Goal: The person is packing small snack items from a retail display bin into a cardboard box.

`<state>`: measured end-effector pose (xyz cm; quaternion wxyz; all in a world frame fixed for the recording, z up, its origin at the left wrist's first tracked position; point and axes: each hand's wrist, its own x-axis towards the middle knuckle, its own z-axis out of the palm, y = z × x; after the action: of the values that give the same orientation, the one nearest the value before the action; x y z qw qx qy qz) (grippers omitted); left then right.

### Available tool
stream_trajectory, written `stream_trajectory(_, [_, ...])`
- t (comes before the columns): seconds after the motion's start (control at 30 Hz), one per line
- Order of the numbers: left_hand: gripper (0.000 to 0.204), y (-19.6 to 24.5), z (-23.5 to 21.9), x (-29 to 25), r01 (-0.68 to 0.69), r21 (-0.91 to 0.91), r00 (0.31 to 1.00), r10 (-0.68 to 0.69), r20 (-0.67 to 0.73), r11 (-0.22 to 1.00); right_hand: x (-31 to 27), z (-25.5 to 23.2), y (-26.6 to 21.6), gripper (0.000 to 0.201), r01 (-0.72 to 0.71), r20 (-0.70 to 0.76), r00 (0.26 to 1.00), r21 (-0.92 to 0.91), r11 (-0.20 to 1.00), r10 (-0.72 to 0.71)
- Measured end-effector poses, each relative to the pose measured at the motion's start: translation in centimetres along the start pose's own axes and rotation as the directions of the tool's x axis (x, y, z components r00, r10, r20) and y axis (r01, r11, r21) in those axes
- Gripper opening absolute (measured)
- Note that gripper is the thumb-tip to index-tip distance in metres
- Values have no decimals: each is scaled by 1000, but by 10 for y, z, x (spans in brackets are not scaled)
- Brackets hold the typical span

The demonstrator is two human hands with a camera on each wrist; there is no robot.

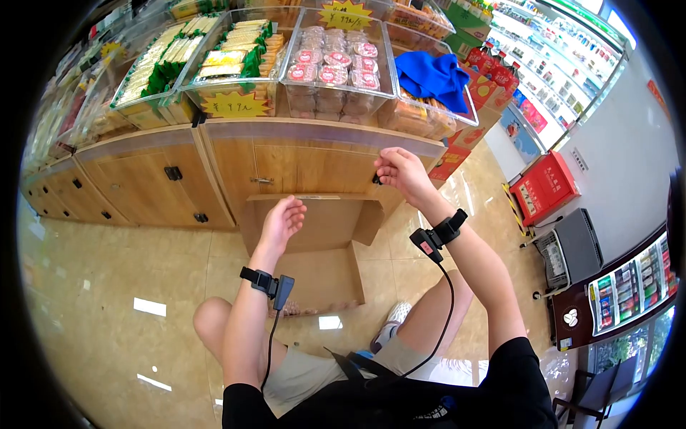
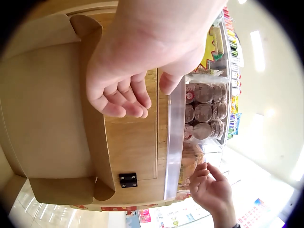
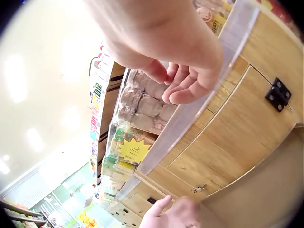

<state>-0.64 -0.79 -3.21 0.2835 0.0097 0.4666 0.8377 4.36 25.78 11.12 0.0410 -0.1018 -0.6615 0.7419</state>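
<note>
My left hand [image 1: 284, 222] hovers over an open cardboard box [image 1: 332, 279], its fingers loosely bent and holding nothing. The box stands on the floor against a wooden cabinet [image 1: 314, 164], and a few small pinkish packs [image 1: 291, 309] show at its near left corner. Higher and to the right, my right hand [image 1: 404, 175] is in front of the cabinet's upper edge. Its fingers are relaxed, with nothing between them in the right wrist view. Round packaged cakes [image 1: 334, 58] fill a clear bin on the cabinet top, also visible behind the right hand.
Neighbouring clear bins hold packaged snacks [image 1: 239, 53]. A blue cloth [image 1: 434, 77] lies over the right bin. Red cartons [image 1: 457, 143] stand beside the cabinet, and a red box [image 1: 539, 187] is farther right. My knees flank the cardboard box.
</note>
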Motion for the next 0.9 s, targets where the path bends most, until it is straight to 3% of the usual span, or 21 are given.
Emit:
stream_trajectory(0.3, [33,-23,-5,10,106,64,993,-103,-51,992,2,-20,76,14,-127,-6,992,77,989,128])
stream_trajectory(0.47, [33,-44,-14,22,178,78,983,-174,-52,981,6,-27,119,14,-191,-17,981,26,981,191])
stream_trajectory(0.9, [37,-85,-7,44,356,145,933,-342,-112,923,10,-11,143,15,-247,45,967,-95,964,252])
